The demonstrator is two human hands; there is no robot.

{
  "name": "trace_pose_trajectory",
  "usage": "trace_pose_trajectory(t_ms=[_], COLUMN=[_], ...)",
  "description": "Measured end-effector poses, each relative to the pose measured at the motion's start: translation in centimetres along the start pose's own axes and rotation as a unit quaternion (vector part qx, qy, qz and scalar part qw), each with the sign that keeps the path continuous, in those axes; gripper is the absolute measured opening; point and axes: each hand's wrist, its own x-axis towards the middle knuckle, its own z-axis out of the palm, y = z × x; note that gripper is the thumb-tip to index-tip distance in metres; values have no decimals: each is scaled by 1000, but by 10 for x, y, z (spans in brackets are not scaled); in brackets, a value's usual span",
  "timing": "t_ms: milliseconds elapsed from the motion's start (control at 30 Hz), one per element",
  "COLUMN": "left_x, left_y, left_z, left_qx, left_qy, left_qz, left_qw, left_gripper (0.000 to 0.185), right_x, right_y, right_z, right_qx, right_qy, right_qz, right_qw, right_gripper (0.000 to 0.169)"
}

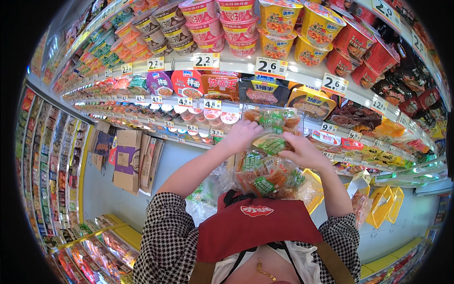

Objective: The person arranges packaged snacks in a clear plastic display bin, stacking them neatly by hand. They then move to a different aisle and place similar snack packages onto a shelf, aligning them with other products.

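My right hand (301,151) grips a small clear snack packet with a green label (270,144). My left hand (246,133) is at the left front of a clear plastic bin (299,122), its fingers bent and partly hidden. Whether it holds anything is unclear. Similar green-labelled packets (271,120) with brown contents lie in the bin, in front of the shelf. Below my hands, close to my red apron (255,227), is a pile of more such packets (267,177); what supports it is hidden.
Shelves hold stacked noodle cups (237,26) and noodle bowls (191,83), with price tags (271,67) along their edges. Flattened cardboard boxes (127,159) lean at left. Yellow baskets (381,206) stand on the floor at right. A yellow-edged display (103,245) is at lower left.
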Motion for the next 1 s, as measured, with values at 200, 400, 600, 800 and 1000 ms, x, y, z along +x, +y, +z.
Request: trace_pose_trajectory(t_ms=[200, 400, 600, 800, 1000], left_x=[15, 12, -21, -34, -7], left_y=[-14, 12, 87, 100, 76], left_z=[-5, -32, -35, -11, -45], left_qx=[-45, -75, -253, -277, -254], left_qy=[129, 223, -53, -181, -43], left_qz=[-29, -65, -70, -55, -87], left_qw=[990, 970, 964, 942, 962], left_gripper=[23, 27, 41, 49, 33], right_x=[31, 32, 30, 23, 23], right_y=[49, 51, 59, 61, 68], right_z=[29, 33, 44, 48, 47], right_qx=[-383, -393, -340, -325, -330], right_qy=[108, 192, 211, 217, 221], right_qz=[-65, -60, -61, -57, -38], right_qw=[915, 897, 915, 919, 917], right_gripper=[37, 41, 40, 43, 41])
